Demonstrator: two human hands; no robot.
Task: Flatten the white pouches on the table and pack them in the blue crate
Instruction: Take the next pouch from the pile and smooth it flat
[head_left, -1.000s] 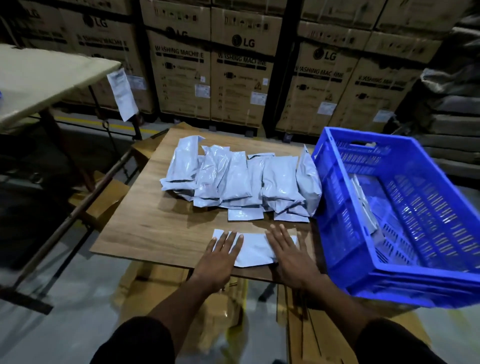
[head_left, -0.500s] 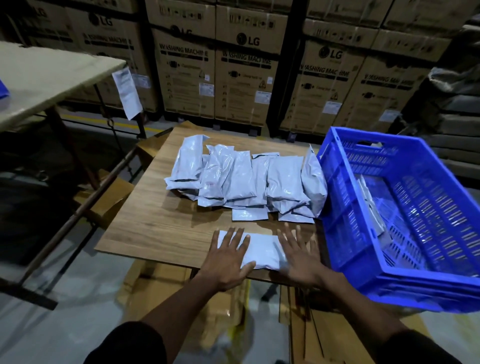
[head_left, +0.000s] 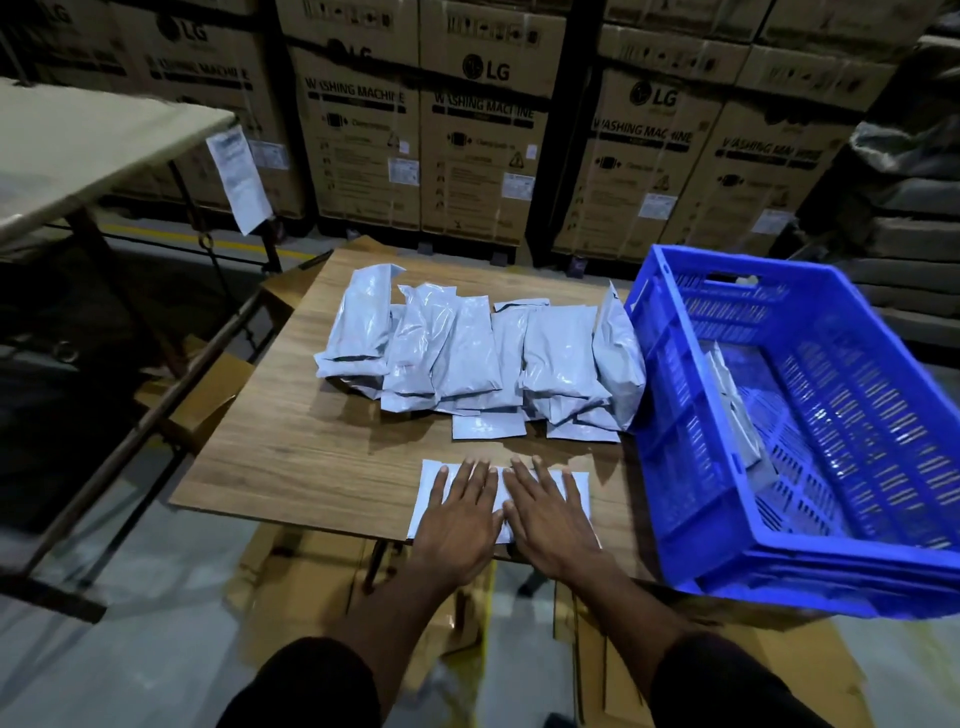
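Two hands press one pouch (head_left: 576, 486) flat at the near edge of the counter (head_left: 291, 457). The left hand (head_left: 460, 519) and the right hand (head_left: 548, 512) lie side by side, palms down, fingers straight and slightly spread, thumbs almost touching; neither grips anything, and both rest on the pouch, whose white corners show to the left and right of them. Behind, near the middle of the counter, a heap (head_left: 483, 353) of unflattened pouches lies overlapped in a rough row, most of them puffed and glossy; the rightmost stands on edge, leaning close against the wall of the crate (head_left: 670, 457). The exact count in the heap cannot be told, as several are buried under others, but it looks like about a dozen. The crate sits to the right of the counter, tilted toward the viewer, and a few packed pouches (head_left: 735, 415) stand upright along its left inner wall; the rest of its slotted floor is bare. Judged from this, the task is at an early stage: a small share is packed, one pouch is being flattened, and the bulk of the heap remains to be pressed and moved. Stacked cartons (head_left: 483, 140) fill the background, and a second table (head_left: 98, 140) stands at left.
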